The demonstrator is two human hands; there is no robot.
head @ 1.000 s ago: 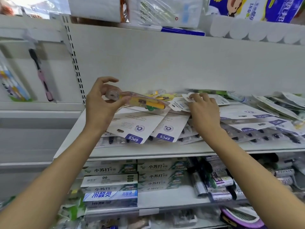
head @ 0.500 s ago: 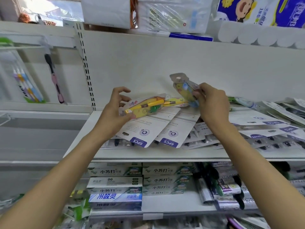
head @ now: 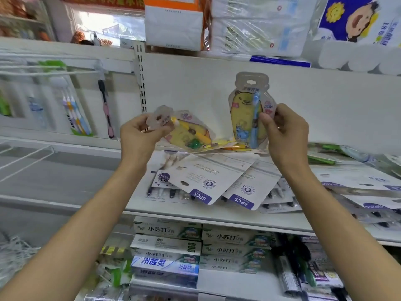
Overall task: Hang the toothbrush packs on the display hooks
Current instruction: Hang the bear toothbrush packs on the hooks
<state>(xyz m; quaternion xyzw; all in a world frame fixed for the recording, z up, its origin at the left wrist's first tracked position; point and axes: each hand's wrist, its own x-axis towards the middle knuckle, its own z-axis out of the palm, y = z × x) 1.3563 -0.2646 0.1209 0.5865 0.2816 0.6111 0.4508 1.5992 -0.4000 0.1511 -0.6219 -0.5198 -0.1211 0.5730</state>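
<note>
My left hand (head: 138,135) pinches the hang tab of a kids' toothbrush pack (head: 186,133) with a yellow brush, lying tilted sideways. My right hand (head: 284,133) grips a second kids' pack (head: 247,114) with a blue brush and a yellow bear print, held upright with its hang hole on top. Both packs hover above the shelf. White display hooks (head: 50,70) stick out from the panel at the upper left, carrying hung toothbrush packs (head: 76,114). A pink toothbrush (head: 106,109) hangs beside them.
Several white 6PCS toothbrush packs (head: 208,181) lie piled on the white shelf (head: 195,211) under my hands, with more to the right. Toothpaste boxes (head: 167,231) fill the shelf below. Tissue packs (head: 260,25) sit on top. A wire rack (head: 23,157) juts out at left.
My right hand picked a blue-brush pack off the shelf pile and raised it upright. My left hand lifted the yellow-brush pack a little. The view shifted up and left.
</note>
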